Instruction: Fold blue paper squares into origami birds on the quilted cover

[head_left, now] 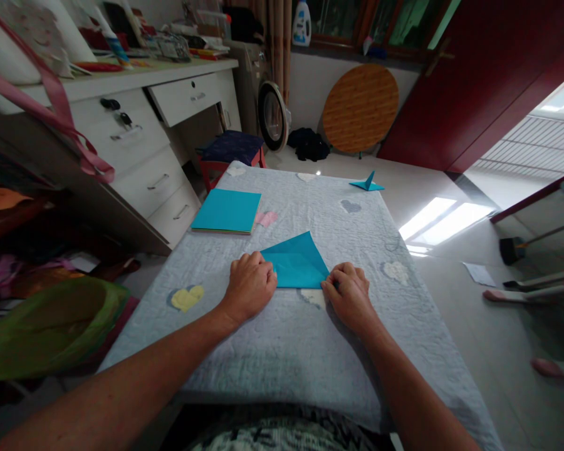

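A blue sheet of paper [297, 263], folded to a triangular shape, lies flat on the cloth-covered table with its point facing away from me. My left hand [251, 282] is closed at the paper's left corner, its curled fingers covering that end. At the right corner, my right hand [348, 293] pinches the paper's edge between thumb and fingers. Beyond my left hand rests a stack of square blue paper [228, 210]. A small folded blue paper figure [368, 182] stands near the table's far right corner.
The table wears a pale quilted cloth [282, 351] with heart patterns. A white desk with drawers [136, 150] is on the left, and a stool [232, 148] stands past the far edge. At lower left is a green-lined bin [51, 326]. A round wooden board [361, 108] leans against the wall.
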Action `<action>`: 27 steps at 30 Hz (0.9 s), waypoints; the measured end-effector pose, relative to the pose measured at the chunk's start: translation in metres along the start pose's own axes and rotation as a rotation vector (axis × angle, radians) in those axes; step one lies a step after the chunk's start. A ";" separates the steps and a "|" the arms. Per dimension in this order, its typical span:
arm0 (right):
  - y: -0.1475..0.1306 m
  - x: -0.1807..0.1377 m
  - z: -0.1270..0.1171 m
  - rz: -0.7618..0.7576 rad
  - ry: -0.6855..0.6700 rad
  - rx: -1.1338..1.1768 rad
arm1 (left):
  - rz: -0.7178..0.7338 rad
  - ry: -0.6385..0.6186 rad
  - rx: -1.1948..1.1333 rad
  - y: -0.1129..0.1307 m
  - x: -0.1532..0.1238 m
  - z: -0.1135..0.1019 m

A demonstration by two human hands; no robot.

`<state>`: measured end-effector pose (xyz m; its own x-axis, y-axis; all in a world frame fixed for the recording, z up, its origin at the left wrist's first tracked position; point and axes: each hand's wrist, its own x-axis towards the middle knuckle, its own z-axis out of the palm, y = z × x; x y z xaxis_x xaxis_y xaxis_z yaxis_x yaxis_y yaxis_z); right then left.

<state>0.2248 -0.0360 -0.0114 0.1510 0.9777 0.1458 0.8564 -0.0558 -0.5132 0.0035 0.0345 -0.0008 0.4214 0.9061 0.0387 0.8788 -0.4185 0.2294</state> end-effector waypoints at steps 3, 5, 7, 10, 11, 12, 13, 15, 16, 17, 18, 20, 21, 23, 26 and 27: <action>0.000 0.000 -0.001 0.002 -0.015 -0.006 | 0.005 0.004 0.019 0.000 0.000 0.001; -0.001 0.001 -0.002 0.006 -0.020 -0.012 | 0.000 0.013 0.019 0.000 -0.001 0.002; -0.001 0.001 -0.002 0.009 -0.019 -0.014 | -0.009 0.040 0.004 0.000 -0.002 0.002; 0.000 0.001 -0.001 0.002 -0.010 -0.012 | 0.000 0.107 -0.022 0.001 -0.003 0.001; 0.000 0.001 -0.001 -0.001 -0.006 -0.011 | 0.016 0.128 -0.029 0.001 -0.003 0.000; 0.000 0.001 -0.001 -0.004 -0.003 -0.009 | 0.039 0.145 -0.034 0.001 -0.003 0.000; 0.000 0.001 0.000 -0.004 0.000 -0.007 | 0.071 0.158 -0.040 0.001 -0.002 0.000; 0.000 0.000 0.000 -0.001 0.004 -0.001 | 0.173 0.166 -0.050 -0.001 -0.001 0.001; 0.000 0.000 0.000 0.003 0.004 0.003 | 0.246 0.155 -0.055 -0.002 0.000 0.002; -0.001 0.000 0.000 0.008 0.003 0.005 | 0.328 0.131 -0.060 -0.003 0.001 0.002; -0.001 0.000 -0.001 0.011 0.002 0.006 | 0.408 0.098 -0.065 -0.004 0.002 0.003; -0.002 0.001 -0.001 0.013 0.002 0.005 | 0.523 0.022 -0.059 -0.006 0.003 0.004; -0.003 0.001 -0.002 0.014 0.001 0.002 | 0.548 -0.007 -0.041 -0.006 0.002 0.003; -0.004 0.001 -0.002 0.022 -0.004 -0.007 | 0.556 -0.035 0.017 -0.003 -0.001 0.001; -0.005 0.001 -0.003 0.042 -0.019 -0.019 | 0.574 -0.031 0.101 0.003 -0.009 -0.004; -0.006 0.001 -0.004 0.046 -0.020 -0.021 | 0.589 -0.031 0.114 0.005 -0.012 -0.005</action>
<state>0.2221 -0.0351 -0.0053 0.1809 0.9779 0.1053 0.8589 -0.1049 -0.5012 0.0018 0.0222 0.0048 0.8499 0.5177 0.0985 0.5128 -0.8555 0.0718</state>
